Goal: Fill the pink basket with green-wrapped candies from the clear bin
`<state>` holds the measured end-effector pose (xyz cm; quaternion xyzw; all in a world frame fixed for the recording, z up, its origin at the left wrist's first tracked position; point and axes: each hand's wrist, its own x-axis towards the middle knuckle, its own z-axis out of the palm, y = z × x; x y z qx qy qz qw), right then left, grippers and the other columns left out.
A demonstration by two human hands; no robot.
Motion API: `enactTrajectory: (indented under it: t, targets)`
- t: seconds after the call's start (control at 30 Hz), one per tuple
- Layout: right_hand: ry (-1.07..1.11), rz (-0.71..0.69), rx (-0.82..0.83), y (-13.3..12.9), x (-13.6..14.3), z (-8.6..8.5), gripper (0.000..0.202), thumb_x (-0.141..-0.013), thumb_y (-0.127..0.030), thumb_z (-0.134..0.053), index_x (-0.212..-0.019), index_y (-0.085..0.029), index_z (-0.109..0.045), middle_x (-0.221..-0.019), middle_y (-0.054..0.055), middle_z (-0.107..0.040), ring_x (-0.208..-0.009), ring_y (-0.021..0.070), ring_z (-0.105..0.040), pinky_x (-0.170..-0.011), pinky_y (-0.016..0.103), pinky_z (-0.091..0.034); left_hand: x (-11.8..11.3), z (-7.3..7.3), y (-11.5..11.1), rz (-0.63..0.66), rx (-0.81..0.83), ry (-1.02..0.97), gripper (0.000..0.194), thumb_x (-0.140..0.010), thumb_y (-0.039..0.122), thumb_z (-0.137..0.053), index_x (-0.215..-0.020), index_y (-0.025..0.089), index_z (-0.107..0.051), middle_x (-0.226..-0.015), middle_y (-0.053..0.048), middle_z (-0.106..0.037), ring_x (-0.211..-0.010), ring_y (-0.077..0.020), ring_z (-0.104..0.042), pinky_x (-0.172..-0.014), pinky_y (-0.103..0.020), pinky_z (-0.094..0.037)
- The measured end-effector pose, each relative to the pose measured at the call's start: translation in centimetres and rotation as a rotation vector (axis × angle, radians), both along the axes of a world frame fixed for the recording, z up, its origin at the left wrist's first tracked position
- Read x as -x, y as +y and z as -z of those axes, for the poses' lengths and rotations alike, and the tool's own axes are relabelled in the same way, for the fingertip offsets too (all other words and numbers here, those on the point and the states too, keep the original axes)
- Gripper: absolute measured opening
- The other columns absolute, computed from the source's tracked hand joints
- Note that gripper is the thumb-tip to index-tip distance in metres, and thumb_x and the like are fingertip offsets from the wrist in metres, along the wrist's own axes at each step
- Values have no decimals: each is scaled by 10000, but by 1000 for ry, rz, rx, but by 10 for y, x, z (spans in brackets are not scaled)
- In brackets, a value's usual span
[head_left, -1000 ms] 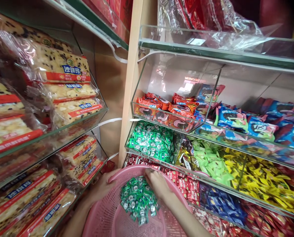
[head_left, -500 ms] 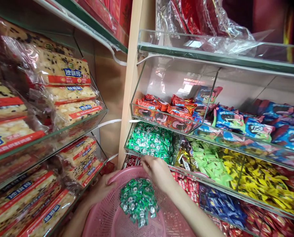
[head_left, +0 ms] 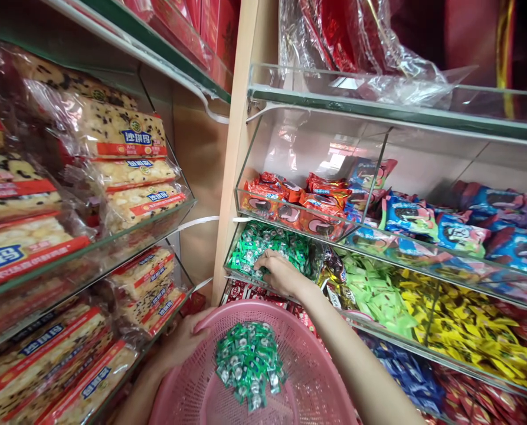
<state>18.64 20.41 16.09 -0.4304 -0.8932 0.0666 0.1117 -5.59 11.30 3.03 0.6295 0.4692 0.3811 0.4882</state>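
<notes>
My left hand (head_left: 186,339) is wrapped round the left rim of a pink perforated plastic basket (head_left: 323,375). Inside the basket lies a pile of small green-wrapped candies (head_left: 249,360). Beyond the far rim, my right hand (head_left: 283,274) reaches over the front edge of a clear shelf bin. Its fingers are bent and somewhat apart, with the tips at the green-wrapped candies (head_left: 281,239) heaped there. No candy can be made out in its grasp, and part of the fingertips is hard to see against the green wrappers.
Packaged sesame pastries (head_left: 128,139) fill the left shelves, beside a wooden post (head_left: 232,153). On the right, clear bins hold red packets (head_left: 325,198), blue packets (head_left: 411,218), light-green sweets (head_left: 378,289) and yellow sweets (head_left: 471,319). A glass shelf edge (head_left: 378,112) runs above.
My right hand has moved up and forward from over the basket's far rim to the green candies in the bin. My left hand stays on the basket. The view has shifted slightly.
</notes>
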Motion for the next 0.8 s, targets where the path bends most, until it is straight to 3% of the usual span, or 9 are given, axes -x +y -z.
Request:
enactTrajectory:
  t: [0.17,0.33,0.47,0.57,0.67,0.8]
  targets:
    - [13,-36,-39,7,-6,5,290,-709,-55,-616,-961,-197,-640,-998,49,-564,-974,180,-501,-831,278,-376,0,0,0,-41,7,9,464,-764,228,-563,-1228,205,-573,-1231,-31,-635,-1158,-255,-549,-1040,-365,-384]
    - [53,-21,-143,3,-7,2,183,-856,-131,-494,-931,-193,-649,-930,54,-591,-912,159,-529,-821,271,-389,0,0,1,-22,18,14,482,-757,243,-577,-1233,169,-566,-1247,-60,-621,-1220,-270,-494,-1047,-386,-376]
    - [137,41,-273,-25,0,-16,219,-914,-197,-421,-996,-187,-624,-929,67,-580,-904,168,-520,-802,275,-398,1,0,2,-25,29,15,493,-747,230,-586,-1235,160,-564,-1272,-63,-601,-1260,-269,-451,-1067,-384,-348]
    - [233,-11,-296,-60,5,-24,252,-937,-221,-373,-1060,-190,-590,-961,67,-572,-922,174,-513,-811,287,-399,2,0,2,-26,47,3,493,-741,223,-592,-1230,162,-569,-1277,-57,-597,-1263,-266,-447,-1063,-371,-353]
    - [179,-98,-207,-87,7,-10,254,-939,-194,-358,-1055,-201,-583,-942,52,-577,-894,167,-521,-787,282,-406,1,-1,2,-26,49,3,498,-741,220,-592,-1232,141,-565,-1290,-67,-584,-1260,-269,-448,-1070,-370,-340]
    - [-77,-68,-88,-96,-1,39,237,-921,-147,-380,-940,-186,-613,-897,49,-599,-852,168,-548,-722,262,-411,0,-3,2,-21,37,11,504,-736,186,-571,-1238,139,-560,-1284,-62,-590,-1252,-255,-460,-1094,-365,-299]
